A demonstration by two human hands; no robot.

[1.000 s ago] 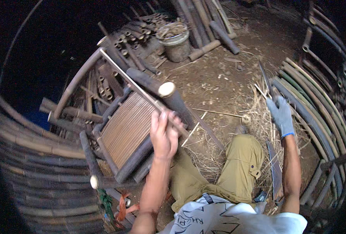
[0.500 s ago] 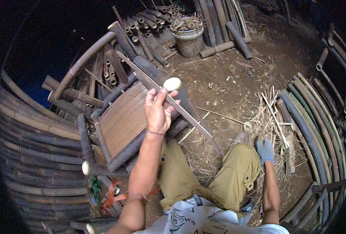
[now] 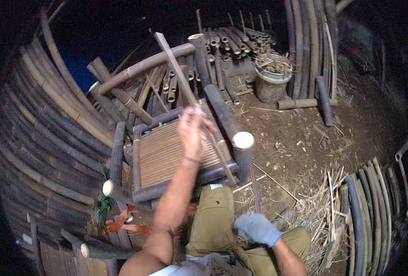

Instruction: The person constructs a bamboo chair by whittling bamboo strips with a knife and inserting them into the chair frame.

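My bare left hand (image 3: 192,131) is raised and closed around a long flat bamboo slat (image 3: 176,69), which slants from the upper left down toward my knee. Under it lies a slatted bamboo panel (image 3: 165,154) in a frame of thick poles. A thick dark pole with a pale cut end (image 3: 243,140) stands beside the panel. My right hand (image 3: 256,227), in a blue-grey glove, sits low by my right knee. It looks closed on a thin dark stick (image 3: 254,184) that points up toward the pole.
Long bamboo poles (image 3: 52,138) are stacked along the left. Short cut bamboo pieces (image 3: 231,46) and a grey bucket (image 3: 270,80) sit at the back. Straw and splinters (image 3: 323,207) cover the dirt on the right, next to curved bamboo strips (image 3: 365,216). An orange strap (image 3: 125,225) lies near my left leg.
My left hand lifted the slat higher over the panel. My gloved right hand came in from the straw on the right to my knee.
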